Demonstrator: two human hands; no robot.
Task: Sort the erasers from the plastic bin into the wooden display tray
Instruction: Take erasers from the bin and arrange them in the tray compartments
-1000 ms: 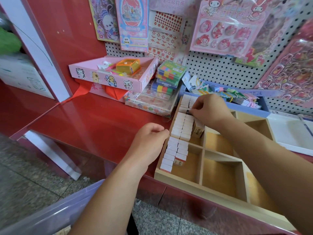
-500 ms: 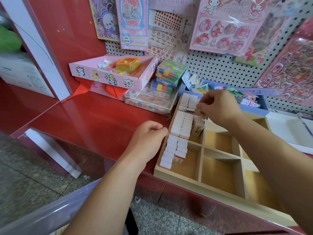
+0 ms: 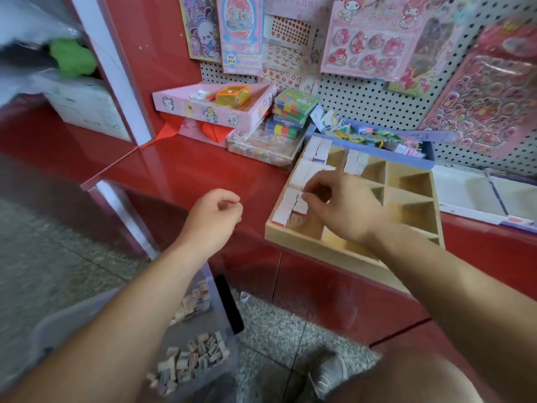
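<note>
Wooden display tray (image 3: pixel 305 242) under the right hand (image 3: pixel 345 210); remaining stock sits low at near left.
Over the tray's near-left compartment the right hand curls its fingertips at the row of erasers (image 3: pixel 286 206), which runs near-to-far; blur hides whether it pinches one. Left of the tray, the left hand (image 3: pixel 213 213) is loosely clenched, nothing visible in it. The plastic bin (image 3: pixel 212 315) lies below the left forearm, its loose erasers (image 3: pixel 191 362) jumbled with no common axis. Judgement: the left hand is nearer for the next pick.

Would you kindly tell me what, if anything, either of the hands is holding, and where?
The left hand is curled with nothing visible in it. The right hand is down at the erasers in the wooden tray, but blur hides any grip.
</note>
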